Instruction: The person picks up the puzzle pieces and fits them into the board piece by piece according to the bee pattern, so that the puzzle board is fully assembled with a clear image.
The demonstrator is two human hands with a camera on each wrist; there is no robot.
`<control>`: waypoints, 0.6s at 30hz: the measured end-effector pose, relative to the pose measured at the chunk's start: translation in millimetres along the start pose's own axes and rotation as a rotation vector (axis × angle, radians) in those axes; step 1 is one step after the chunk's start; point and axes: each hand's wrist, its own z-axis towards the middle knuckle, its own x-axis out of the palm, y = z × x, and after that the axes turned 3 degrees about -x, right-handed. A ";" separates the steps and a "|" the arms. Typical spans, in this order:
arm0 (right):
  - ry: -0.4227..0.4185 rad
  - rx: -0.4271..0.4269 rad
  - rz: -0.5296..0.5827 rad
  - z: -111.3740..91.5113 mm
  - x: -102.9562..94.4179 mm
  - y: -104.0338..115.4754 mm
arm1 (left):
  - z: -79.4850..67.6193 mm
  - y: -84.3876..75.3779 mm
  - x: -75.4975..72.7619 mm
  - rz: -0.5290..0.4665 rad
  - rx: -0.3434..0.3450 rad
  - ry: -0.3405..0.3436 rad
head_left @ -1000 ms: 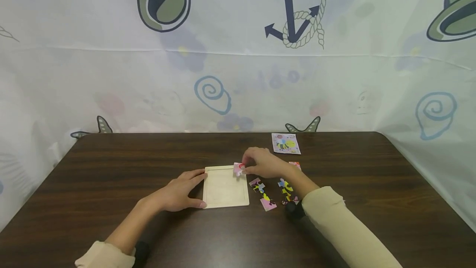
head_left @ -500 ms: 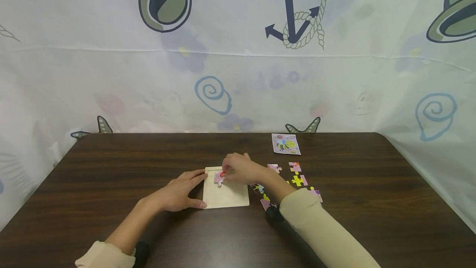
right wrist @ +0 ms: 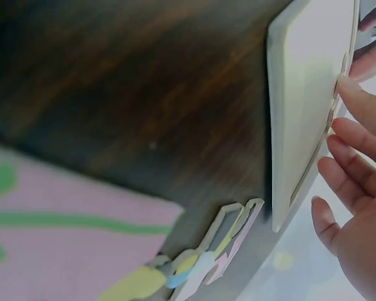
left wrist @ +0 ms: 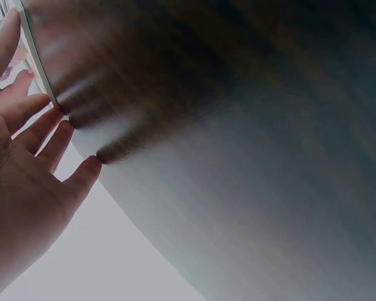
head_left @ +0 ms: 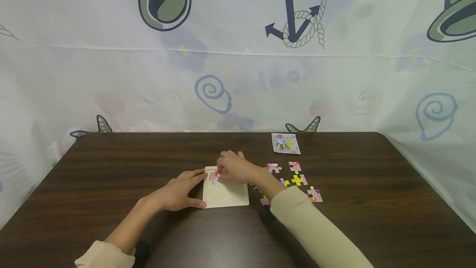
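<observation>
In the head view a pale wooden puzzle tray (head_left: 227,197) lies flat on the dark table. A pink puzzle piece (head_left: 213,176) is at its top left corner, and my right hand (head_left: 235,168) pinches that piece by its right side, partly covering it. My left hand (head_left: 175,192) rests along the tray's left edge, fingers extended at the upper corner and thumb at the lower one. The left wrist view has this hand (left wrist: 31,182) with several fingertips on the table beside the rim. In the right wrist view, thumb and forefinger meet at the tray's (right wrist: 304,94) far edge.
Several loose puzzle pieces (head_left: 298,180) lie right of the tray, some partly hidden beneath the right forearm. Farther back is a square picture card (head_left: 286,143) with a bee on it. A patterned cloth (head_left: 238,53) hangs behind the table (head_left: 130,152).
My right hand has carried the pink puzzle piece leftward from the tray's top right to its top left corner. The left hand has stayed in place.
</observation>
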 end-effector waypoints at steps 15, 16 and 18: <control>-0.017 0.010 -0.021 3.3 1.4 2.8 | -0.7 -1.1 -1.0 0.022 0.014 -0.011; -0.017 0.012 -0.018 3.2 1.2 3.0 | -0.6 -1.0 -0.9 0.024 0.015 -0.012; -0.015 0.016 -0.017 3.0 1.1 3.0 | -0.2 -0.8 -0.7 0.026 0.017 -0.013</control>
